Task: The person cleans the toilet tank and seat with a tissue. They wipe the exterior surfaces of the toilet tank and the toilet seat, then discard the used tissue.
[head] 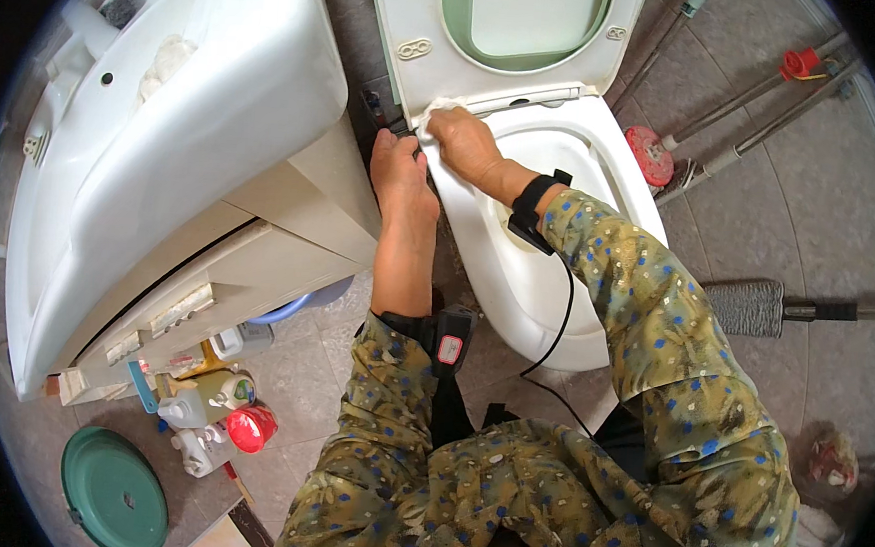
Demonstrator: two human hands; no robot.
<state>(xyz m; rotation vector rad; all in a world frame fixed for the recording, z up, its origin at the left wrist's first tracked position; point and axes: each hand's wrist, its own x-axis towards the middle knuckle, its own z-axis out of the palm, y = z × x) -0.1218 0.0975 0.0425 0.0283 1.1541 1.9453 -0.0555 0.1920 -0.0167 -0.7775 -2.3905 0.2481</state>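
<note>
A white toilet bowl (461, 192) stands in front of me, its seat and lid (393, 15) raised. My right hand (466, 144) presses a crumpled white cloth (441, 108) onto the rear left corner of the rim, beside the seat hinge. Just left of the rim, my left hand (402, 173) is raised beside a dark object in the gap by the bowl. Its fingers are curled, and whether they grip that object is not clear. Both wrists wear black straps, and a black cable hangs from the right one across the bowl.
A white washbasin (213, 132) on a cabinet (288, 257) fills the left. Several bottles (208, 402), a red tub (251, 427) and a green lid-like disc (115, 491) are on the tiled floor. At right lie long poles (741, 104), a red brush head (649, 155) and a grey flat mop (745, 307).
</note>
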